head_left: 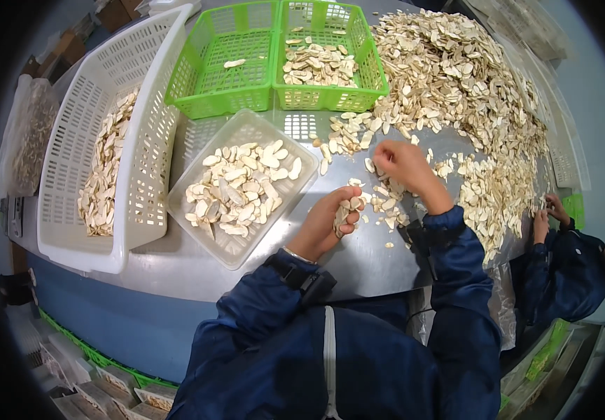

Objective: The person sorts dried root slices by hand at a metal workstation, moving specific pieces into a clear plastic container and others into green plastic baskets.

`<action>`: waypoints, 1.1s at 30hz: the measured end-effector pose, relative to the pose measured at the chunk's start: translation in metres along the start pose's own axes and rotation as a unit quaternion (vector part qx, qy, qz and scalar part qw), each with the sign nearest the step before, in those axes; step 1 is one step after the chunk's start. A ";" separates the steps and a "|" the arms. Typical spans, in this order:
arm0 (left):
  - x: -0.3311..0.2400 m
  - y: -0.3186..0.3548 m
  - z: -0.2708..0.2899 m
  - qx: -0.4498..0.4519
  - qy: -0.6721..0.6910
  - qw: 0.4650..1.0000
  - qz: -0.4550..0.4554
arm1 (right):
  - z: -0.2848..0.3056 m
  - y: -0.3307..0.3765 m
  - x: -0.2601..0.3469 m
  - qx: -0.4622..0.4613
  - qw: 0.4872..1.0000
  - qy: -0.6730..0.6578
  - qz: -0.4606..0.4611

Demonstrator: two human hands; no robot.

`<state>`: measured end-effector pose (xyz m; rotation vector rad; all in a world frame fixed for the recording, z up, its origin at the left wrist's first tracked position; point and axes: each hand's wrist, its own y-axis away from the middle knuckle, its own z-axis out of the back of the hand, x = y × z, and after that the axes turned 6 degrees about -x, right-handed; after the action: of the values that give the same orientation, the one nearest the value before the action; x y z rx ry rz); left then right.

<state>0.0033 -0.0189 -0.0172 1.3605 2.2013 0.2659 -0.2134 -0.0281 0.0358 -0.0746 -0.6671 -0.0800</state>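
Note:
My left hand (327,222) is closed round several pale, flat dried slices (342,215), held above the metal table. To its right, my right hand (404,166) has its fingers curled together over loose slices; whatever they hold, if anything, is hidden. Between and below the hands lie scattered slices (386,204) on the table. Left of my left hand stands a shallow translucent tray (236,253) with larger, cleaner-looking slices (243,187) inside. A big heap of slices (449,77) spreads from the back right toward the front right.
Two green baskets stand at the back: the left one (222,108) has a lone slice, the right one (330,100) a small pile. A tall white basket (127,210) with slices is at the left. Another person's hands (549,215) work at the heap's right side.

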 end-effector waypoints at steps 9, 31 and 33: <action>0.002 0.000 0.001 -0.005 0.023 1.000 -0.018 | -0.010 0.003 0.007 0.057 0.993 -0.074 -0.067; 0.011 -0.001 -0.003 0.034 -0.007 0.999 0.007 | -0.036 -0.033 0.022 -0.057 0.996 0.031 0.069; 0.010 -0.003 0.001 0.031 0.005 0.999 0.006 | -0.041 -0.039 0.012 -0.075 0.992 0.076 0.072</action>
<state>-0.0021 -0.0119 -0.0228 1.4088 2.2279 0.2113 -0.1827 -0.0717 0.0134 -0.2580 -0.5013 0.0027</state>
